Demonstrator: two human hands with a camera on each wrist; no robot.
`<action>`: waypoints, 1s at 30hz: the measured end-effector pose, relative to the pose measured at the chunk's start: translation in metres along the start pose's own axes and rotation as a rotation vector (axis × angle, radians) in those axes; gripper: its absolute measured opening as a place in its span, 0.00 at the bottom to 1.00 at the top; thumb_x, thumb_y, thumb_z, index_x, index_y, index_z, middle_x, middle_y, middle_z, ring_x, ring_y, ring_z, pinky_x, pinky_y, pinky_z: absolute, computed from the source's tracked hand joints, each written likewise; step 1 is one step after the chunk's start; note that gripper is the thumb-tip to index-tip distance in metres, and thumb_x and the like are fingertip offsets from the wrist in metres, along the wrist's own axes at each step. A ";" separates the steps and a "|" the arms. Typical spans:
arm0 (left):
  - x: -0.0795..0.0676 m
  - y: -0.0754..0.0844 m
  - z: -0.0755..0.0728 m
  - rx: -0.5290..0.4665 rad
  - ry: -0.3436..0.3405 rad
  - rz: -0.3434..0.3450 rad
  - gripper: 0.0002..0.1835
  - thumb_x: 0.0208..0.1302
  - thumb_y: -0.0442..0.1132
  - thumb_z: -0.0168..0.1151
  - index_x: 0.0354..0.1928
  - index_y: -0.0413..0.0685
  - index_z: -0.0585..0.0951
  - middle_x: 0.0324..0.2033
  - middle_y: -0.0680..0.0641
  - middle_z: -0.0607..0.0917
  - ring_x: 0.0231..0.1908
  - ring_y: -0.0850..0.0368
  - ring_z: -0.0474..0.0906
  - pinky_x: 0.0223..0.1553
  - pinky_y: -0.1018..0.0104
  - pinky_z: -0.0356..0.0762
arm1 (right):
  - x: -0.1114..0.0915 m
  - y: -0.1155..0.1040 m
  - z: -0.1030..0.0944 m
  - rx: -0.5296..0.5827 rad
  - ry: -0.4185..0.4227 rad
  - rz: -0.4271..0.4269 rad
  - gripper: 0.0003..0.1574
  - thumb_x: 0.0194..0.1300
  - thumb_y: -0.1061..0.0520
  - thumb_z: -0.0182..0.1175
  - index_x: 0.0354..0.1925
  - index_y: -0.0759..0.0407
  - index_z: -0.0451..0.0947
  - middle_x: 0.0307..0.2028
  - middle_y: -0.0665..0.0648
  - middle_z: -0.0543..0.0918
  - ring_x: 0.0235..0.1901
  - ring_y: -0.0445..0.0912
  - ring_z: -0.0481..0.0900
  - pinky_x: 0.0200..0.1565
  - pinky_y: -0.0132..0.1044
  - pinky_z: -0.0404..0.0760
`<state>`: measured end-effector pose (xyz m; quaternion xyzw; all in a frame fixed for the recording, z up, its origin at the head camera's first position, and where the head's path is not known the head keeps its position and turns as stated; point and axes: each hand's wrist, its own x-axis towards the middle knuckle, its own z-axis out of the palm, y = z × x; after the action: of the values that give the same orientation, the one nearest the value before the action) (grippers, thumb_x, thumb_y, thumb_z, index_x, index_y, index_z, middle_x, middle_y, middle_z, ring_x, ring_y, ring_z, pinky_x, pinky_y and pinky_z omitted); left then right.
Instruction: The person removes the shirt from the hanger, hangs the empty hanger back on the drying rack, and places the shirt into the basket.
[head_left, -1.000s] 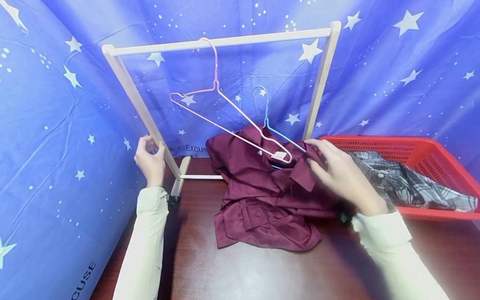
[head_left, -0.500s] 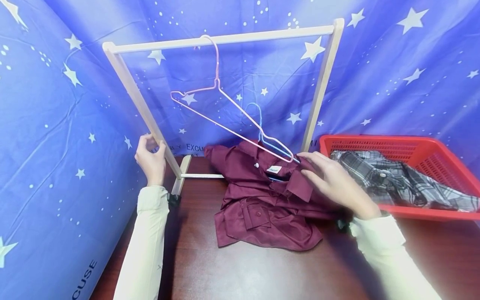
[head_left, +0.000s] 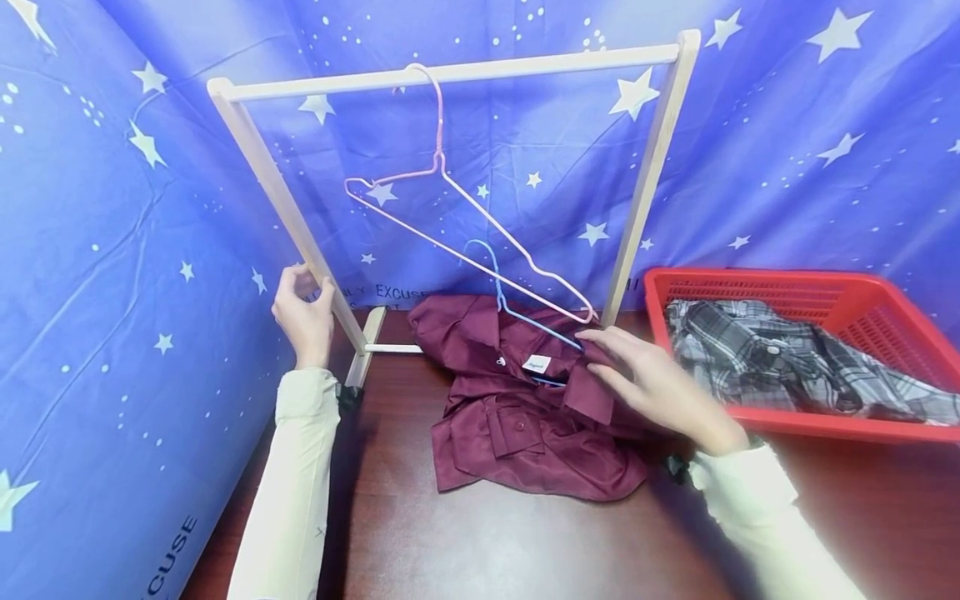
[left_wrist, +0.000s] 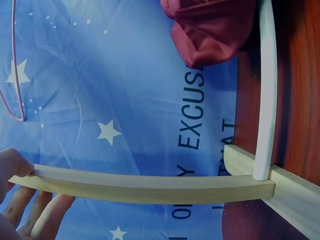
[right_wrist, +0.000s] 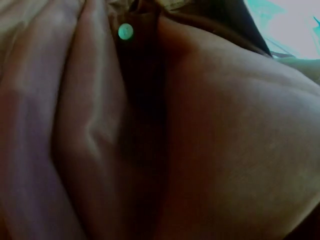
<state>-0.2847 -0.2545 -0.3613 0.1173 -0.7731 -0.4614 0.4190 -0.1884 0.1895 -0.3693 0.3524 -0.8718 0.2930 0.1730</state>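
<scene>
My left hand holds the left upright of a wooden rack between thumb and fingers; the left wrist view shows the fingers against the wood. At the right shoulder of a maroon button shirt, my right hand pinches the cloth over the end of a blue wire hanger. That hanger sits inside the collar, its hook standing free above. The shirt lies crumpled on the table, partly under the rack. Dark folds of cloth and a pale button fill much of the right wrist view.
A pink wire hanger hangs tilted from the rack's top bar, in front of the blue one. At the right stands a red basket holding a grey plaid garment. Blue star-printed cloth walls the back and left.
My right hand has moved down and left with the shirt's shoulder. The blue hanger has dropped and shifted left, its hook now below the pink hanger's middle. My left hand stays on the upright.
</scene>
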 end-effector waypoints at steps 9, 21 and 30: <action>0.000 0.001 0.000 -0.008 0.001 -0.003 0.12 0.57 0.33 0.67 0.45 0.41 0.83 0.39 0.42 0.89 0.37 0.51 0.82 0.57 0.59 0.71 | -0.008 -0.005 0.017 -0.008 -0.027 -0.013 0.28 0.63 0.61 0.66 0.61 0.53 0.76 0.52 0.51 0.82 0.50 0.42 0.81 0.52 0.38 0.78; 0.000 0.000 -0.002 -0.023 -0.031 -0.011 0.13 0.59 0.33 0.67 0.47 0.42 0.83 0.42 0.41 0.88 0.42 0.47 0.83 0.61 0.59 0.68 | -0.018 -0.006 0.034 0.015 -0.059 0.000 0.25 0.64 0.61 0.65 0.60 0.55 0.76 0.52 0.51 0.82 0.50 0.42 0.81 0.52 0.42 0.80; -0.032 -0.003 -0.011 -0.083 -0.055 -0.030 0.28 0.61 0.39 0.70 0.62 0.46 0.73 0.52 0.45 0.82 0.46 0.56 0.81 0.47 0.66 0.81 | -0.023 -0.004 0.038 0.059 -0.063 0.018 0.27 0.64 0.61 0.65 0.61 0.53 0.76 0.52 0.50 0.82 0.50 0.40 0.80 0.54 0.38 0.78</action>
<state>-0.2572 -0.2452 -0.3785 0.0989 -0.7629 -0.5024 0.3948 -0.1736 0.1751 -0.4081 0.3587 -0.8708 0.3090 0.1324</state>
